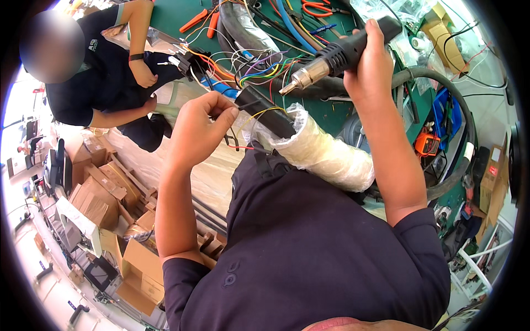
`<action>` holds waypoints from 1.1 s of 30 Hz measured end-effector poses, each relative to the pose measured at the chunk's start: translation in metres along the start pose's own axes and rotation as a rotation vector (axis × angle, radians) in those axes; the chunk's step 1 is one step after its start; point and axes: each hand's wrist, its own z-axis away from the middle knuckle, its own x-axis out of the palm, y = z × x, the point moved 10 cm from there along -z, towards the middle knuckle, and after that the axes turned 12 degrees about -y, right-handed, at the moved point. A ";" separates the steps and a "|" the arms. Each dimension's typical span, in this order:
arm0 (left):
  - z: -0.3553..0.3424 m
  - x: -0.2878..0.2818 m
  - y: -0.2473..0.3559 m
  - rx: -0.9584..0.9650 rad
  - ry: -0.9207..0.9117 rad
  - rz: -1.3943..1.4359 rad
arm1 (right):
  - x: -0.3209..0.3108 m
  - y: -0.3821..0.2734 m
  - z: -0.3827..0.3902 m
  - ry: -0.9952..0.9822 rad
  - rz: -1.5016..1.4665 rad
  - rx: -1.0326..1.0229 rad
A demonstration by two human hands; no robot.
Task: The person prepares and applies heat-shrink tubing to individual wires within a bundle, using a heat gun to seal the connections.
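Note:
My right hand (369,74) is wrapped around the handle of a black heat gun (338,54), whose metal nozzle (305,78) points down and left toward the wires. Lower on the left, my left hand (201,124) pinches a thin dark strand, a wire or narrow sleeve (249,105), between thumb and forefinger. Just beside those fingertips is the end of a thick black cable (270,117). Thin coloured wires (259,71) fan out around it. Clear film wraps a whitish cable section (331,154) across my lap. The nozzle stands apart from the strand.
Pliers with orange handles (202,23) and more thick cable (461,110) lie on the green table (171,16). A co-worker in dark clothes (105,71) sits at the left. Cardboard boxes (141,270) stand on the floor. An orange device (427,143) is at the right.

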 end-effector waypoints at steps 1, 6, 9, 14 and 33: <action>-0.001 0.001 -0.001 0.004 -0.003 0.008 | -0.004 0.003 0.006 0.024 0.006 0.009; -0.005 0.007 -0.005 0.027 -0.033 0.044 | -0.012 0.021 0.023 0.104 0.097 0.061; -0.004 0.005 -0.003 -0.001 -0.016 0.015 | -0.017 0.039 0.020 0.138 0.143 0.099; -0.003 0.004 -0.002 0.033 -0.010 0.017 | -0.017 0.058 0.019 0.173 0.204 0.185; -0.003 0.003 -0.008 0.008 -0.033 0.053 | -0.028 0.067 0.020 0.243 0.249 0.255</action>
